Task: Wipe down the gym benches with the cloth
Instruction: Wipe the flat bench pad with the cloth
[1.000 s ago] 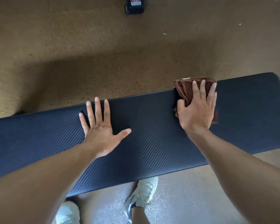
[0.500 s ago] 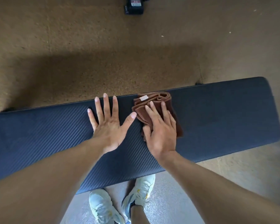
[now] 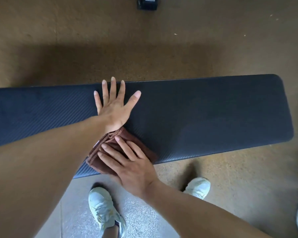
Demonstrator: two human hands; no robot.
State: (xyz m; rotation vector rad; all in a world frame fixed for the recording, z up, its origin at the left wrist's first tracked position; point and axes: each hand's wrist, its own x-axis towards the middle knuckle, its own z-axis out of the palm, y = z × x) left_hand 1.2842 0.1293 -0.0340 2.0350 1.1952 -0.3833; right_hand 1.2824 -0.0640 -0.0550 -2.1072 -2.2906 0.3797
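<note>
The left hand (image 3: 114, 107) lies flat on the dark padded desk (image 3: 213, 115), its fingers (image 3: 113, 88) spread apart and reaching the far edge. Just nearside of that wrist, the right hand (image 3: 132, 167) presses the folded brown cloth (image 3: 100, 155) onto the desk's near edge — fingers laid flat and slightly apart on the cloth, not curled round it. Nearside of the desk, two pale shoes (image 3: 103, 208) stand on the floor (image 3: 93, 40) — one at each side of the right forearm.
</note>
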